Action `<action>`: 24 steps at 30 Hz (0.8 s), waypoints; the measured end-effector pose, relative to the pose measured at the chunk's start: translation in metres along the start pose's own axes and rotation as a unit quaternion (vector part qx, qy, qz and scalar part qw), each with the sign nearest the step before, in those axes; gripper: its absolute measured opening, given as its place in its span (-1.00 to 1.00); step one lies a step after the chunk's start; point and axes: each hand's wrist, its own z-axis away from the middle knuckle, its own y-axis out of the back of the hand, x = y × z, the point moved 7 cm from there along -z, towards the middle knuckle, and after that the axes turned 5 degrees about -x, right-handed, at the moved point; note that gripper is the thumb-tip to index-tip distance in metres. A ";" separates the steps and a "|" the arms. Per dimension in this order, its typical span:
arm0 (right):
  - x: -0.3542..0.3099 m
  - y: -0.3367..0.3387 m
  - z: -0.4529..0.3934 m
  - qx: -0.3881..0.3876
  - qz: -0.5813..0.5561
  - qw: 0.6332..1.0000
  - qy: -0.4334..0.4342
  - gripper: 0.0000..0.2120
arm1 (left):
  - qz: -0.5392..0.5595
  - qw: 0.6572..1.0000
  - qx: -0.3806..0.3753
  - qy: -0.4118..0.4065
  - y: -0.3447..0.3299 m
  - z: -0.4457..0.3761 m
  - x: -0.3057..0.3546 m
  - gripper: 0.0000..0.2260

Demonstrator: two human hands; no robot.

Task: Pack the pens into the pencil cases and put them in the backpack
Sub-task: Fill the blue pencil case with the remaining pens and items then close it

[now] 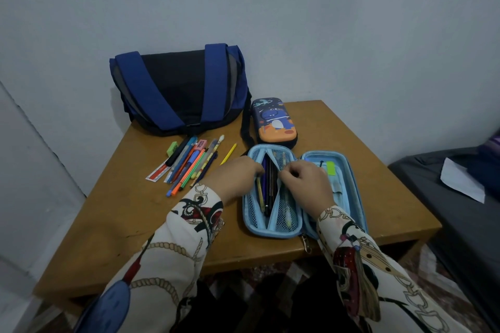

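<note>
Our left hand (234,174) fingertips are tucked into the mesh pocket, apparently holding its edge open; exact grasp we can't tell. Right hand (305,184) fingers are curled, pinching the pocket's other edge. Both work in the left half of the open light-blue hard-shell pencil case (349,186), at 6 o'clock on the wooden table (378,211). A few pens (267,189) are already inside. Left to do: loose pile of coloured pens and pencils (189,165) at 9 o'clock, single yellow pencil (228,153), closed dinosaur-print pencil case (273,123) at 12, blue-and-black backpack (178,89) at 11. We judge it early: nothing bagged yet.
</note>
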 end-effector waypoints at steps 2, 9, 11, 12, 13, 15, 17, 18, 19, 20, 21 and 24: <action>0.000 0.000 0.000 -0.001 0.002 1.000 -0.002 -0.65 | -0.022 1.000 -0.012 -0.010 0.003 -0.003 0.000 -0.57; -0.001 0.001 0.001 -0.001 0.001 1.000 -0.008 -0.63 | -0.024 1.000 0.016 -0.004 0.024 -0.001 -0.009 -0.79; -0.002 0.001 0.001 -0.003 0.001 1.000 -0.007 -0.63 | 0.001 1.000 0.020 -0.008 0.025 0.001 -0.007 -0.81; -0.002 0.001 0.000 -0.003 0.001 1.000 -0.006 -0.64 | 0.011 1.000 0.023 -0.006 0.024 0.003 -0.006 -0.80; -0.002 0.000 0.000 -0.003 0.001 1.000 -0.007 -0.64 | 0.021 0.999 0.026 0.000 0.021 0.004 -0.005 -0.78; -0.002 0.000 0.000 -0.003 0.001 1.000 -0.008 -0.65 | 0.013 0.999 0.045 0.009 0.015 0.005 -0.003 -0.76; -0.001 0.000 0.001 0.001 -0.004 1.000 -0.009 -0.67 | -0.022 0.997 0.079 0.011 0.012 0.007 0.001 -0.82; -0.001 0.000 0.001 0.002 -0.009 1.000 -0.010 -0.68 | -0.034 0.994 0.099 0.014 0.012 0.009 0.003 -0.86; 0.000 0.000 0.001 0.002 -0.014 1.000 -0.011 -0.68 | -0.044 0.992 0.118 0.016 0.013 0.012 0.006 -0.87; 0.000 0.000 0.001 0.000 -0.018 1.000 -0.011 -0.68 | -0.054 0.989 0.137 0.016 0.014 0.014 0.010 -0.86; 0.000 0.000 0.001 -0.001 -0.021 1.000 -0.011 -0.67 | -0.071 0.986 0.154 0.014 0.015 0.017 0.013 -0.86; -0.001 0.000 0.001 -0.004 -0.025 1.000 -0.007 -0.67 | -0.134 0.975 0.176 0.016 0.010 0.022 0.022 -0.85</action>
